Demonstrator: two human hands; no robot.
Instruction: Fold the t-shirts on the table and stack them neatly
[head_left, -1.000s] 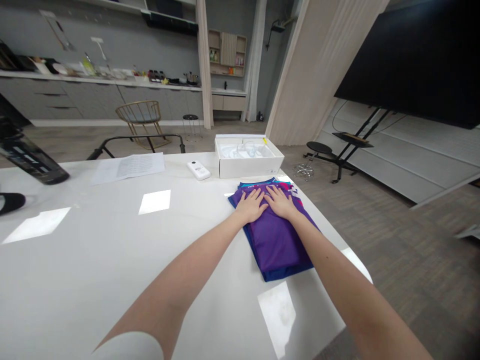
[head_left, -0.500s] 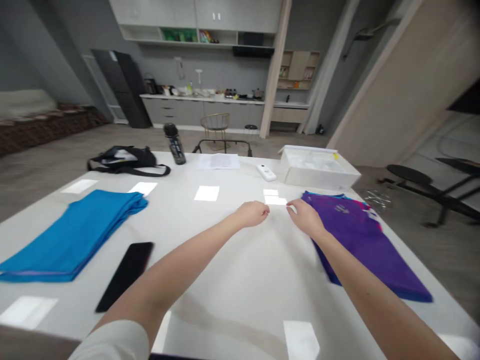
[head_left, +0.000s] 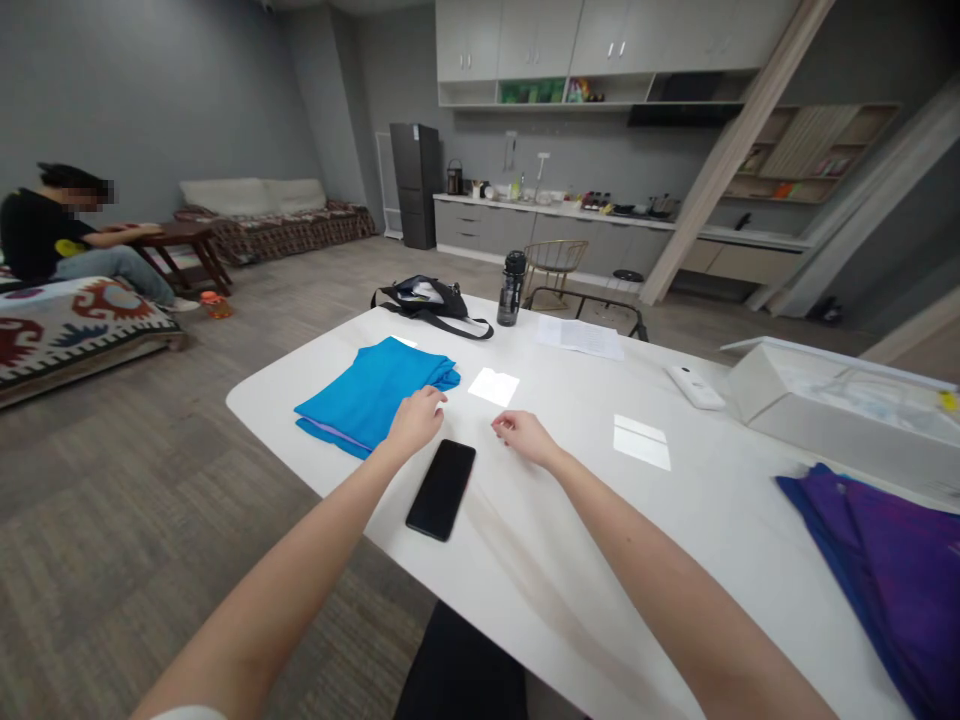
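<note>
A folded blue garment [head_left: 382, 385] lies flat on the left part of the white table, with a paler lilac layer along its near edge. My left hand [head_left: 418, 418] is over its right edge, fingers loosely bent and apart; whether it touches the cloth I cannot tell. Across a small gap, my right hand [head_left: 525, 437] hovers above the bare tabletop with curved fingers and nothing visible in them. Below and between the two hands rests a black phone [head_left: 442, 490]. A folded purple garment [head_left: 885, 570] is at the far right, partly cut off by the frame.
Along the table's [head_left: 585, 560] back are a black bag [head_left: 427, 300], a dark bottle [head_left: 511, 290], paper sheets [head_left: 577, 337], a white handheld device [head_left: 695, 387] and a white box [head_left: 840, 400]. A chair [head_left: 559, 262] stands behind. Another person [head_left: 45, 225] sits at far left.
The view has turned left. Both hands have moved from near the purple garment over to the blue one and the phone. A seated person has come into view.
</note>
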